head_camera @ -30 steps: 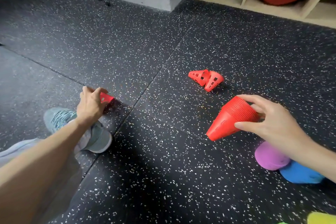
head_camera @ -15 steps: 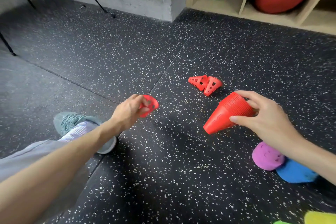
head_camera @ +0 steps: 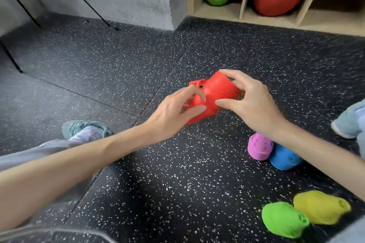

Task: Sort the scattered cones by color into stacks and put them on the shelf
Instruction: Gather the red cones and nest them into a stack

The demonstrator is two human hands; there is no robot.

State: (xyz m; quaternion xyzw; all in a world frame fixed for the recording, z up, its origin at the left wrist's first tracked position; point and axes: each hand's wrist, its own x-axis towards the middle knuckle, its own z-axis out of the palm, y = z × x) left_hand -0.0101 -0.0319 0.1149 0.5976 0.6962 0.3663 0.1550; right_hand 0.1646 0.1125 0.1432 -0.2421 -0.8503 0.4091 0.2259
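Red plastic is now all bunched in the middle: half a second ago the left hand [head_camera: 173, 112] carried a single red cone well to the left of the red stack [head_camera: 215, 94], and now it has brought it right up against the stack's narrow end. The stack is ribbed from its nested rims and lies tilted above the speckled black rubber floor [head_camera: 118, 61]. The left grip is loosely closed, fingers curled on the small red cone [head_camera: 194, 104], which is mostly hidden. Just behind, a perforated loose red cone [head_camera: 197, 83] pokes out. The right hand [head_camera: 250, 102] grips the stack's wide end, thumb below, fingers arched on top. Near right lie fuzzy-looking, blurred purple [head_camera: 258, 148], blue [head_camera: 284, 159], green [head_camera: 282, 221] and yellow [head_camera: 320, 207] stacks. The wooden shelf [head_camera: 243, 6] stands far right.
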